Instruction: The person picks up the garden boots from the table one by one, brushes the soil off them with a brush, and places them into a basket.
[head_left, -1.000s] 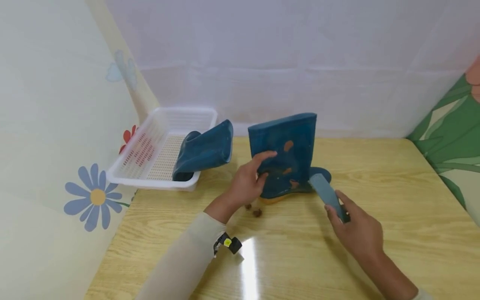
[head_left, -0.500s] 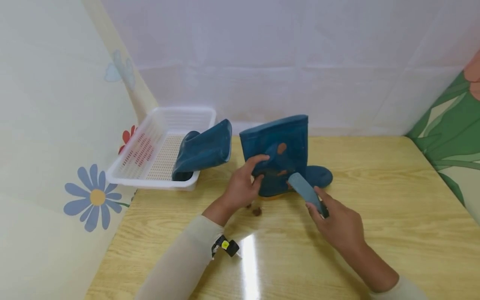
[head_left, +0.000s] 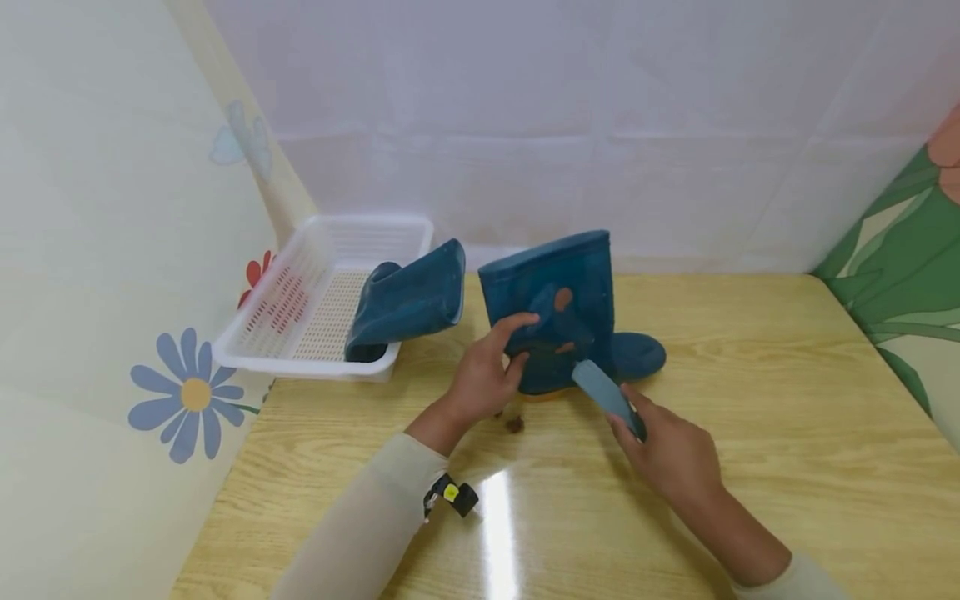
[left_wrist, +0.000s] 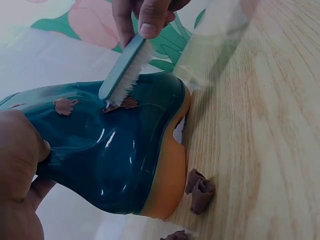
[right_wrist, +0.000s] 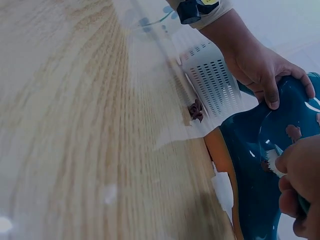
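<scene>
A dark teal rain boot [head_left: 585,279] with an orange sole [left_wrist: 169,180] stands on the table, its toe pointing right. My left hand [head_left: 483,379] grips it around the back of the shaft, thumb on the near side. In my right hand [head_left: 675,450] I hold a scrub brush [head_left: 602,390] with a blue-green back by its handle end. Its white bristles [left_wrist: 134,75] meet a brown patch [left_wrist: 131,103] low on the boot's side. Another brown smear [left_wrist: 65,106] shows higher up the shaft. Brown curled clumps [left_wrist: 201,194] lie beside the heel.
At the left a white plastic basket [head_left: 277,364] stands against the back. A second teal boot [head_left: 416,300] lies in it, its shaft sticking out over the right rim. Wood-grained tabletop [head_left: 810,392] extends to the right, with a pale cloth wall [head_left: 675,167] behind.
My right hand has brought the brush leftward from near the toe onto the boot's side, then slightly downward. The boot has shifted a little left with my left hand, which keeps its grip.
</scene>
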